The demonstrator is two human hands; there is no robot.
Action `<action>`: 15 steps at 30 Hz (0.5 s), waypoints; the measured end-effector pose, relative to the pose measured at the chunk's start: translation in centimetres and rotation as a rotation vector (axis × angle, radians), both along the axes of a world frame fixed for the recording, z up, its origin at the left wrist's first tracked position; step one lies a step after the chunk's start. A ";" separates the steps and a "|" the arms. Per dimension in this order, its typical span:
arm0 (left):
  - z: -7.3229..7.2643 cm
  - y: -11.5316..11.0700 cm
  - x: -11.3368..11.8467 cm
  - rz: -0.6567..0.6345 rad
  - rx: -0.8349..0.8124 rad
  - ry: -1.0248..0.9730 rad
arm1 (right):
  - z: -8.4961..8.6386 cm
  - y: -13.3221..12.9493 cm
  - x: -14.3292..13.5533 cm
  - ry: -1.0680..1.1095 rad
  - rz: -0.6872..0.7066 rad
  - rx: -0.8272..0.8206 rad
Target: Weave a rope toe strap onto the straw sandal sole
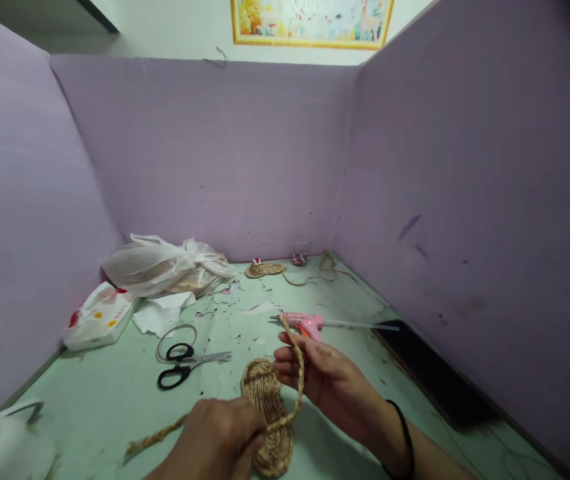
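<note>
A sole-shaped piece of woven straw braid point(271, 400) lies on the table in front of me. My left hand point(222, 427) is closed over its left side, pinching a straw rope point(301, 380). One end of this rope sticks out left of the hand; the other curves up past my right hand. My right hand point(322, 373), wearing a black band on its wrist, is held palm inward with loosely bent fingers apart. The rope crosses in front of those fingers, with no clear grip on it. Just beyond lies a pink glue gun point(305, 322) with a glue stick in its back.
Black-handled scissors point(185, 367) lie left, blades apart, near a tissue pack point(102, 317) and a white plastic bag point(165, 267). Another woven sole point(265, 269) sits at the back. A dark flat slab point(435, 373) lies right. Purple partitions point(215, 153) enclose the table.
</note>
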State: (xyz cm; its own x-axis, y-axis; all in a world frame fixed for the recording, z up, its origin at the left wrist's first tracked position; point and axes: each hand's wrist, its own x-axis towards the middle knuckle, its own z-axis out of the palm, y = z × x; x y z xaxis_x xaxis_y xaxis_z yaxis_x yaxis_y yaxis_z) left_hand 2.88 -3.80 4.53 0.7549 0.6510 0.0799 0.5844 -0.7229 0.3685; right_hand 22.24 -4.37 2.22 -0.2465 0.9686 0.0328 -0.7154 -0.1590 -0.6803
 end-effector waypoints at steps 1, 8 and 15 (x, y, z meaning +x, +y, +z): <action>-0.6 0.1 0.3 0.009 -0.008 0.064 | 0.0 0.0 0.1 -0.007 -0.019 0.018; -0.2 0.3 1.0 0.047 -0.090 0.329 | -0.2 0.2 0.2 -0.063 -0.071 0.001; 0.2 1.3 -0.5 0.130 0.006 0.460 | -0.4 0.4 0.4 -0.129 -0.109 -0.018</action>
State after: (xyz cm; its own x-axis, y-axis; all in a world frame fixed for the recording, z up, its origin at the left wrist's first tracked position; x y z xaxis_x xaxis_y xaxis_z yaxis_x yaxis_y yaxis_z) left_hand 2.40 -2.52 4.72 0.6247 0.7432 -0.2395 0.7720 -0.6340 0.0464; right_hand 22.68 -3.98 1.81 -0.1413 0.9899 -0.0102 -0.6359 -0.0987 -0.7654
